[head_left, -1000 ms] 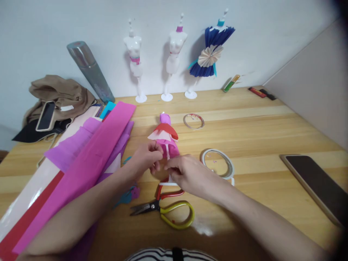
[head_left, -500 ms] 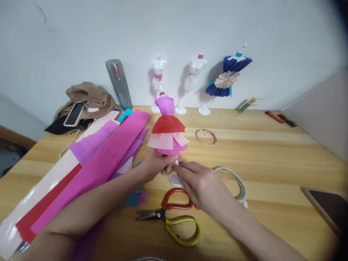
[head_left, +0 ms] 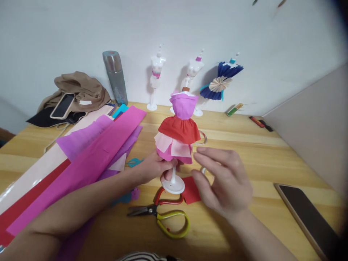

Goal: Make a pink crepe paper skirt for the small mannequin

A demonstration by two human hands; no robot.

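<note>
My left hand (head_left: 154,169) grips the white stem of a small mannequin (head_left: 174,179) and holds it upright just above the table. The mannequin wears a paper dress (head_left: 179,132) with a purple top, a red ruffle and pink layers. My right hand (head_left: 224,181) hovers just right of the dress with its fingers spread, holding nothing. A small red paper square (head_left: 191,194) lies under the right hand's fingers. Scissors (head_left: 160,214) with red and yellow handles lie on the table below the mannequin's round base.
Long sheets of pink, purple and red crepe paper (head_left: 81,159) lie at the left. Three more mannequins (head_left: 190,78) and a grey flask (head_left: 115,78) stand by the wall. A phone (head_left: 307,214) lies at the right; a brown cloth with another phone (head_left: 70,94) lies far left.
The dressed mannequin has gone from lying on the table to upright in my left hand. My right hand has let go of the base and drawn back, fingers apart.
</note>
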